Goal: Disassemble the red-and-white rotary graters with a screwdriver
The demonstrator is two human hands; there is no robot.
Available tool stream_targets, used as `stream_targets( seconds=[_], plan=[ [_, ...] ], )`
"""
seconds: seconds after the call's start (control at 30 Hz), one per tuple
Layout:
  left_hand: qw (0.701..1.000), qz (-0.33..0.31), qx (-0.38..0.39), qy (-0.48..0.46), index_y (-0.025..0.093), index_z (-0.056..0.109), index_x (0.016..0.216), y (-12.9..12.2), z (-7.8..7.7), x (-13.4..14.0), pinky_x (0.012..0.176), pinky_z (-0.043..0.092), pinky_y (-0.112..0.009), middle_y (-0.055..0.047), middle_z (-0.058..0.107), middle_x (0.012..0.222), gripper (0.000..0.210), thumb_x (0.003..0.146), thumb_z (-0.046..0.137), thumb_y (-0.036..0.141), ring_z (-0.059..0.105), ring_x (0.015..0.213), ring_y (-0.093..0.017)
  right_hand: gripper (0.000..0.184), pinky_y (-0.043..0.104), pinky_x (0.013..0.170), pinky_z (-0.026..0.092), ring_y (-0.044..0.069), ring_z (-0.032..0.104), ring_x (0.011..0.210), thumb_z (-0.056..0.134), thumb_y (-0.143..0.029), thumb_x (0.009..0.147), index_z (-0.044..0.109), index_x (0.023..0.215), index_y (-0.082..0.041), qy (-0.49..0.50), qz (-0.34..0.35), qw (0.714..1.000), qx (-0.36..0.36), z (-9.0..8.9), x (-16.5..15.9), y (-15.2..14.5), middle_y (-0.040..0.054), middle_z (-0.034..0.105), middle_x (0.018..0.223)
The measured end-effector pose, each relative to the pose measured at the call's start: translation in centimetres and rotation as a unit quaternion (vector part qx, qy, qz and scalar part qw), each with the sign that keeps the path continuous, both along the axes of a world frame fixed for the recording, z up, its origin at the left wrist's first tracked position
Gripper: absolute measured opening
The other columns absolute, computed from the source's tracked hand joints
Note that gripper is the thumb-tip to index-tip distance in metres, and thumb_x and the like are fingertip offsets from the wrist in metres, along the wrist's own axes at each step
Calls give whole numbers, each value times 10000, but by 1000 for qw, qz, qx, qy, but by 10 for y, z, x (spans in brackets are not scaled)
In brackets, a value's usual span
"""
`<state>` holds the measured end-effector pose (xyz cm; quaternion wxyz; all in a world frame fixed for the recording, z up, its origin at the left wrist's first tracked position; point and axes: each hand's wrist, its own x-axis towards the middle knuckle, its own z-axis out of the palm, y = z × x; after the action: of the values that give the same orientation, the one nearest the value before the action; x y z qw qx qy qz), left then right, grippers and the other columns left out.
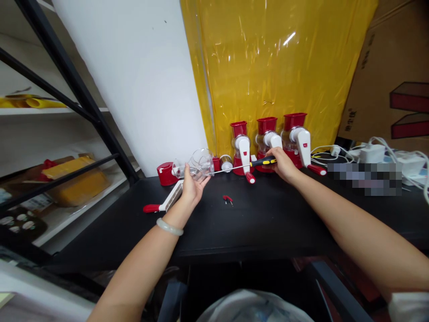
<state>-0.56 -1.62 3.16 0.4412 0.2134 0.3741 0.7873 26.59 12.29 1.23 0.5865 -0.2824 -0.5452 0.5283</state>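
Observation:
My left hand (192, 188) is closed round a clear plastic grater housing (201, 163), held up off the black table with its round opening facing right. In my right hand (281, 165) is a screwdriver (263, 161) with a black and yellow handle. Its long shaft points left, the tip at or near the housing's rim; whether it touches cannot be made out. Below my left hand lies a white crank handle (172, 196) with a red knob. Behind the housing sits a red round part (166, 173). A metal grater drum (226, 163) stands right of the housing.
Three red-and-white rotary graters (241, 150) stand along the back of the table (268, 223). A small red part (228, 198) with screws lies mid-table. White chargers and cables (373, 153) crowd the right side. A black-framed shelf (77, 98) rises at left.

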Motion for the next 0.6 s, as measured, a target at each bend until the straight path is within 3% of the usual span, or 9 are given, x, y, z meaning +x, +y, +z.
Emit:
stream_targets(
  seconds=[0.1,0.2,0.43,0.6],
  plan=[
    [1000,3,6,-4,205,598,1200,0,1,-1,933,527,-389,-102,693,1039,439,948,460,537,691,935,-211,335,293,456,460,151,533,510,521,-573,867,524,817,-241,-107,-29,993,27,-3,2,1,-12,543,605],
    [1000,5,3,-14,208,587,1224,-2,2,-1,931,526,-378,-104,687,1044,448,945,468,538,690,935,-209,338,254,401,361,117,440,396,548,-570,865,515,805,-238,-179,-44,981,53,-6,3,1,-48,459,478],
    [1000,5,0,-11,173,590,1213,-2,3,0,935,522,-392,-123,684,1033,463,951,458,532,693,931,-218,283,293,575,534,106,565,572,714,-278,670,501,851,-237,-3,33,999,-32,-1,0,-6,-50,568,723],
    [1000,0,3,-7,165,616,1186,-2,3,1,942,520,-407,-122,692,1015,466,950,456,533,695,923,-221,271,297,544,530,126,568,595,661,-224,589,521,821,-224,8,82,996,-27,5,4,-11,-38,569,730]
  ],
)
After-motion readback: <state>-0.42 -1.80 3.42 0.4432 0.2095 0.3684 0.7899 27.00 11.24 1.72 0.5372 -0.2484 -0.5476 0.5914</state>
